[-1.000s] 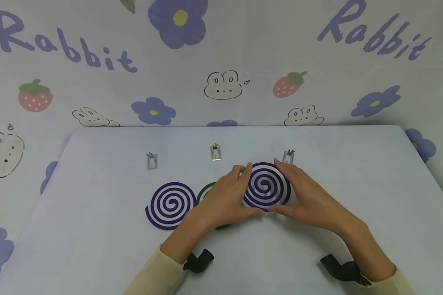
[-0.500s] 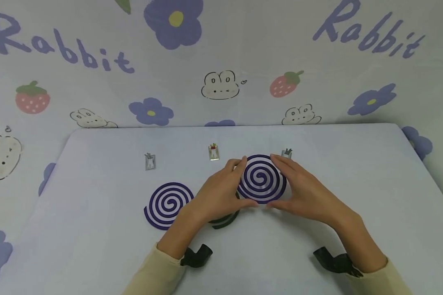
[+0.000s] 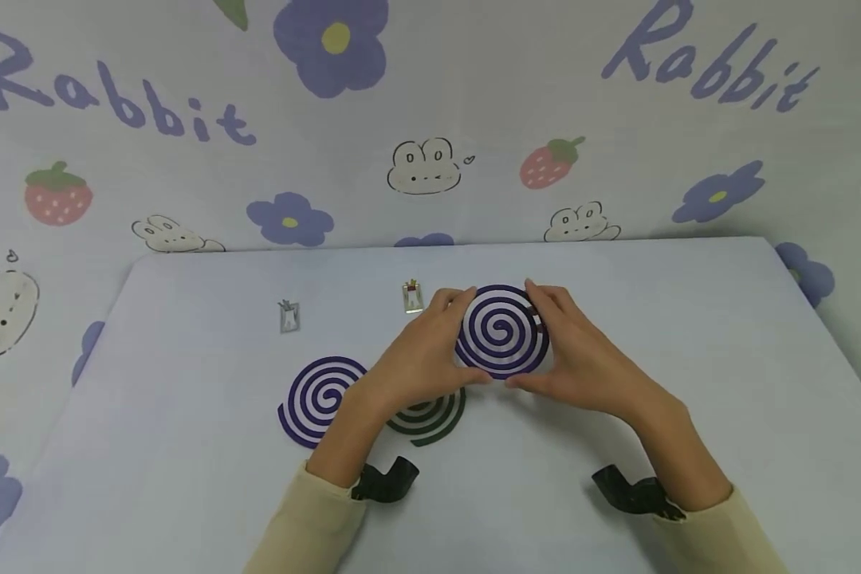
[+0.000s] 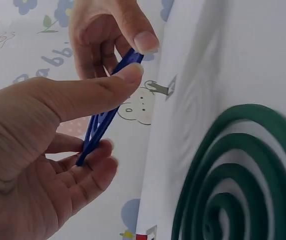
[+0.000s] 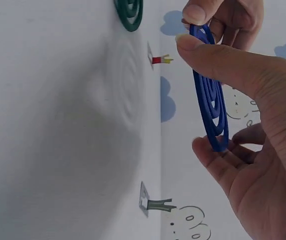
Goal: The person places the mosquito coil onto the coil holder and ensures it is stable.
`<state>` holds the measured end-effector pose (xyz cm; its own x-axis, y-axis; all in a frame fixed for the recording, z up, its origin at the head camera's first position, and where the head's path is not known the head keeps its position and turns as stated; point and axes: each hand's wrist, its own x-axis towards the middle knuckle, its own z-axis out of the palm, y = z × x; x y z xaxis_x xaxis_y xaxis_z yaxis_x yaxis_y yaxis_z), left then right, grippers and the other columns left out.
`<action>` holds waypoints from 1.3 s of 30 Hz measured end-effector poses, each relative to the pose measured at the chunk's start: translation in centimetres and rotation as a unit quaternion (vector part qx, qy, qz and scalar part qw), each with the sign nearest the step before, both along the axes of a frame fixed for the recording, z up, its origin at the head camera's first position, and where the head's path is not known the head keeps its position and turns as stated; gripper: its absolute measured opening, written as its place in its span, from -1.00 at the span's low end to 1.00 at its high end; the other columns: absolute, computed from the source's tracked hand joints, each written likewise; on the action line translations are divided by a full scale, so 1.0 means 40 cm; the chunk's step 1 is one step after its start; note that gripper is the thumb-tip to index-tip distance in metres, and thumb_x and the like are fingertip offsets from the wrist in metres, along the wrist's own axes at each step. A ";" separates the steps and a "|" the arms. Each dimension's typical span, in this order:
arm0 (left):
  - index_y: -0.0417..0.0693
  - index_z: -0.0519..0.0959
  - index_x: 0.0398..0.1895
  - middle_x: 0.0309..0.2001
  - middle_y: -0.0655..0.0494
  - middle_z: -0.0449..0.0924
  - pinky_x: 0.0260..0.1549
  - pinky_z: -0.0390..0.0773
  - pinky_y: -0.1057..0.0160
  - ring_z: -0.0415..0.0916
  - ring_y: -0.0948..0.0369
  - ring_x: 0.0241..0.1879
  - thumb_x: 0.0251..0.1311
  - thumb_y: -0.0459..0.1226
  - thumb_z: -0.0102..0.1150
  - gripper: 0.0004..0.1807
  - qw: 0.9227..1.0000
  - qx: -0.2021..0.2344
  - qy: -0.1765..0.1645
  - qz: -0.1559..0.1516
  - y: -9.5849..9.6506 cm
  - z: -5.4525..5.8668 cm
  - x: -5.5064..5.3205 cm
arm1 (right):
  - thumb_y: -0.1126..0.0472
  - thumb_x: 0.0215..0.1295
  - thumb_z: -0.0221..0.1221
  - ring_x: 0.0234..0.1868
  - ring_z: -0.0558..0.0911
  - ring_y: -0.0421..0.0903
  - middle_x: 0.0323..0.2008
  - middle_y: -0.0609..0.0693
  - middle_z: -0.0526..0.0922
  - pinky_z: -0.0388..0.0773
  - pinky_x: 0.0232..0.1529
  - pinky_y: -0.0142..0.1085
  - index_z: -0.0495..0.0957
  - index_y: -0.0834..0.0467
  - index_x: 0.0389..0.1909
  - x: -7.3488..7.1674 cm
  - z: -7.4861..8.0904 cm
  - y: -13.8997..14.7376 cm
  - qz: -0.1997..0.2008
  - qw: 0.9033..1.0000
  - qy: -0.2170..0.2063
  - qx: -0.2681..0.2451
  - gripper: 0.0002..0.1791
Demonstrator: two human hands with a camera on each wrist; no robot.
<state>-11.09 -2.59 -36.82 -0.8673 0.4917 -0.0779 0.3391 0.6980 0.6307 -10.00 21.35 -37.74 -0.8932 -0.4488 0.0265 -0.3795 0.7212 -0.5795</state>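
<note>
Both hands hold a blue mosquito coil (image 3: 501, 331) by its edges, lifted above the table. My left hand (image 3: 419, 355) grips its left side, thumb at the near edge and fingers at the far edge. On the right side, my right hand (image 3: 584, 355) grips it the same way. Both wrist views show the blue coil (image 4: 101, 125) nearly edge-on between thumbs and fingers. Below the left hand lies a green mosquito coil (image 3: 441, 426), partly covered by that hand. Another blue coil (image 3: 304, 406) lies left of it, overlapped by the left forearm.
Small metal coil stands stand toward the back of the white table (image 3: 689, 335): a silver one (image 3: 290, 316) at left and a gold one with a red part (image 3: 412, 296) in the middle. A further stand (image 5: 155, 204) shows in the right wrist view. A printed cloth hangs behind.
Both hands have carried the blue coil up and slightly left, toward the back. More of the green coil shows now, while the right-hand stand has become hidden in the head view.
</note>
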 end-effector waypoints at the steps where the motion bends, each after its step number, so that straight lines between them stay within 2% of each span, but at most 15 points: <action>1: -0.14 0.08 0.69 0.57 -0.14 0.24 0.46 0.51 -0.04 0.49 -0.06 0.41 0.09 -0.11 0.64 0.19 1.000 0.001 0.001 0.002 0.000 0.001 -0.003 | 0.08 0.02 0.66 0.45 0.45 0.22 0.50 0.27 0.26 0.44 0.49 0.21 0.00 0.29 0.67 -0.004 0.001 -0.001 -0.003 1.000 -0.005 -0.003 0.33; 5: -0.12 0.08 0.69 0.57 -0.13 0.24 0.46 0.50 -0.04 0.49 -0.04 0.41 0.09 -0.11 0.65 0.20 1.000 0.001 0.005 0.010 0.001 0.008 -0.015 | 0.09 0.03 0.65 0.43 0.47 0.24 0.48 0.29 0.27 0.45 0.48 0.22 0.02 0.30 0.66 -0.020 0.004 -0.002 -0.010 1.000 -0.013 -0.010 0.31; 12: -0.10 0.07 0.70 0.58 -0.14 0.23 0.50 0.45 -0.05 0.43 -0.03 0.46 0.10 -0.08 0.64 0.20 1.000 0.011 0.011 0.012 0.007 0.014 -0.037 | 0.11 0.02 0.65 0.41 0.49 0.24 0.48 0.29 0.30 0.47 0.46 0.22 0.07 0.30 0.65 -0.040 0.017 0.011 -0.015 0.999 -0.004 -0.029 0.28; 19: -0.08 0.08 0.70 0.56 -0.13 0.23 0.50 0.45 -0.05 0.42 -0.04 0.46 0.09 -0.08 0.65 0.20 0.999 0.028 0.014 0.008 0.021 0.018 -0.059 | 0.15 0.05 0.64 0.33 0.51 0.20 0.48 0.30 0.31 0.64 0.28 0.15 0.07 0.29 0.66 -0.049 0.026 0.027 -0.030 0.999 -0.005 -0.036 0.25; 26: -0.01 0.08 0.70 0.48 -0.16 0.28 0.49 0.46 -0.07 0.42 -0.03 0.43 0.09 -0.10 0.65 0.20 0.998 0.064 -0.010 0.002 0.028 0.023 -0.083 | 0.21 0.08 0.61 0.13 0.54 0.17 0.48 0.34 0.30 0.66 0.12 0.09 0.05 0.28 0.67 -0.056 0.046 0.035 -0.037 0.998 -0.008 -0.042 0.23; 32: -0.01 0.06 0.71 0.53 -0.15 0.23 0.51 0.45 -0.01 0.39 0.00 0.45 0.10 -0.12 0.64 0.20 0.996 0.091 -0.026 -0.003 0.040 0.045 -0.114 | 0.25 0.08 0.61 0.26 0.50 0.21 0.48 0.33 0.29 0.63 0.19 0.13 0.05 0.27 0.67 -0.074 0.073 0.045 -0.051 0.997 -0.008 -0.056 0.23; 39: -0.06 0.05 0.71 0.55 -0.19 0.23 0.53 0.42 -0.01 0.33 -0.02 0.51 0.15 -0.20 0.60 0.16 0.993 0.115 -0.037 -0.017 0.081 0.022 -0.132 | 0.24 0.10 0.60 0.29 0.50 0.24 0.50 0.33 0.26 0.64 0.24 0.21 0.01 0.21 0.70 -0.074 0.062 0.078 -0.071 0.995 -0.031 -0.064 0.24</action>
